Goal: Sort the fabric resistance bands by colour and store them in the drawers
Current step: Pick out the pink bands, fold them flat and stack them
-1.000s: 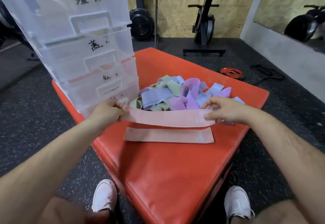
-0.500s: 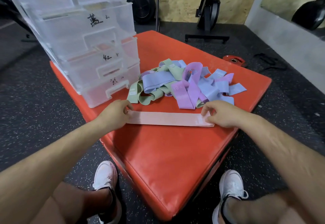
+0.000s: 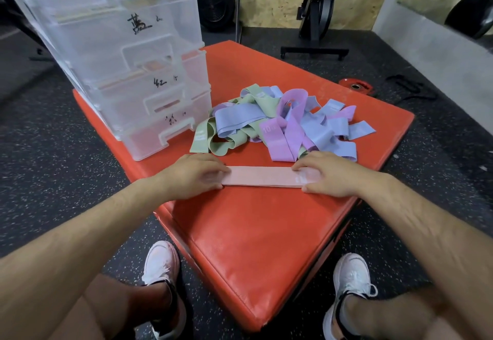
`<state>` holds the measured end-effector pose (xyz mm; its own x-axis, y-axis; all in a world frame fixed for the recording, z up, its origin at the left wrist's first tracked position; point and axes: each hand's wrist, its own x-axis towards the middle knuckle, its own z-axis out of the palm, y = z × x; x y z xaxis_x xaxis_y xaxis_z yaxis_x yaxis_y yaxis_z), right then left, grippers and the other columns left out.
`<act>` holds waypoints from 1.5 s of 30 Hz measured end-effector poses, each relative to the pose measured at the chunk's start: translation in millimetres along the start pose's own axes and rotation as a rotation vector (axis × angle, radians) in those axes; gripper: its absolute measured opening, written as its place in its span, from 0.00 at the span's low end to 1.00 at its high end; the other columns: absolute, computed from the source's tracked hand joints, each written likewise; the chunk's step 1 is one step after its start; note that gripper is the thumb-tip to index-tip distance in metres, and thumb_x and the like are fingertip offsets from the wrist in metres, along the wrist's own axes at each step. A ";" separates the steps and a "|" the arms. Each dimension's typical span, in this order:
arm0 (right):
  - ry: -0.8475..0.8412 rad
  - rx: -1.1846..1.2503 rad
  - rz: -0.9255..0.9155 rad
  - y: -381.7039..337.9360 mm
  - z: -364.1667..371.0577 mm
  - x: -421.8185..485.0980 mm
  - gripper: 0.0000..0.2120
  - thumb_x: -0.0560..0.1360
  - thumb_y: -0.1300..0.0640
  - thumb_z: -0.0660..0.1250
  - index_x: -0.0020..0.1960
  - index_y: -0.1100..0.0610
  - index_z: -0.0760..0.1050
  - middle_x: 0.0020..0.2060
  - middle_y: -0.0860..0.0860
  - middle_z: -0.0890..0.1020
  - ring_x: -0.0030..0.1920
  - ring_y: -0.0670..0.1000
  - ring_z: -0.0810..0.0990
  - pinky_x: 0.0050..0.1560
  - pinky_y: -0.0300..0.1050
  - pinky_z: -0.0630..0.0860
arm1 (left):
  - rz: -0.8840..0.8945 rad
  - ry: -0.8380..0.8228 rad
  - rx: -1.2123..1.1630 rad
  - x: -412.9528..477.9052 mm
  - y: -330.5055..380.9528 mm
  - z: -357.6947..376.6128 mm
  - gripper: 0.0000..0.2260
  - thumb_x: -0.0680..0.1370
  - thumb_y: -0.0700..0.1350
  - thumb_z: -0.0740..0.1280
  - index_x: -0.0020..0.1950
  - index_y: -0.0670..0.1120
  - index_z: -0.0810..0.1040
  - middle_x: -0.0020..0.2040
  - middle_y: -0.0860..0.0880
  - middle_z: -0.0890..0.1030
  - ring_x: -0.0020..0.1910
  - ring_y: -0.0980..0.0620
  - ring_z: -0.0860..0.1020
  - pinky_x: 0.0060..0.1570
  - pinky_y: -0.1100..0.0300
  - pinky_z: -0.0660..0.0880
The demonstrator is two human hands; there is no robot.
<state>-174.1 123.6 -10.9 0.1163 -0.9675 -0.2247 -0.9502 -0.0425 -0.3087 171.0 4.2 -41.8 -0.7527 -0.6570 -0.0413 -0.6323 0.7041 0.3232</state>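
Observation:
A flat pink band (image 3: 260, 176) lies stretched out on the red padded box (image 3: 253, 238), stacked on another pink band so the two look like one strip. My left hand (image 3: 192, 177) presses down on its left end and my right hand (image 3: 330, 177) holds its right end, thumb at the near edge. Just behind the hands is a tangled pile of green, blue and purple bands (image 3: 280, 126). A clear plastic drawer unit (image 3: 128, 54) with handwritten labels stands at the box's back left; its drawers are pushed in.
My two white shoes (image 3: 162, 267) (image 3: 352, 275) stand on the speckled black floor beside the box's near corner. A red weight plate (image 3: 356, 86) and a black strap lie on the floor at the right. An exercise machine (image 3: 314, 11) stands by the wooden wall.
Both hands lowered the pink band they held in the air onto the pink band lying on the box, and now press it flat. The view tilted downward.

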 end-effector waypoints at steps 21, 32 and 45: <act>0.115 0.501 0.633 -1.6 -4.3 6.7 0.16 0.68 0.56 0.70 0.53 0.58 0.71 0.45 0.56 0.82 0.44 0.57 0.86 0.51 0.58 0.83 | 0.265 0.043 0.171 34.9 76.7 23.4 0.21 0.77 0.59 0.64 0.68 0.56 0.75 0.66 0.57 0.72 0.63 0.52 0.69 0.62 0.51 0.69; 0.067 0.723 0.649 1.3 -1.8 5.3 0.06 0.69 0.59 0.72 0.41 0.56 0.75 0.31 0.51 0.76 0.32 0.49 0.76 0.29 0.39 0.71 | 0.247 0.000 0.098 42.1 78.8 23.4 0.23 0.74 0.62 0.58 0.64 0.55 0.77 0.62 0.57 0.74 0.57 0.52 0.72 0.55 0.48 0.74; 0.032 0.858 0.628 26.9 -59.6 -17.4 0.14 0.69 0.66 0.75 0.54 0.66 0.80 0.46 0.58 0.86 0.32 0.48 0.83 0.34 0.41 0.80 | 0.289 -0.113 0.072 51.1 107.5 29.5 0.20 0.80 0.56 0.64 0.71 0.53 0.73 0.73 0.56 0.70 0.71 0.53 0.66 0.67 0.48 0.69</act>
<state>-218.9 124.4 39.7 -0.3432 -0.7616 -0.5496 -0.3145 0.6446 -0.6968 59.2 54.3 -37.1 -0.9162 -0.3956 -0.0635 -0.3975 0.8773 0.2691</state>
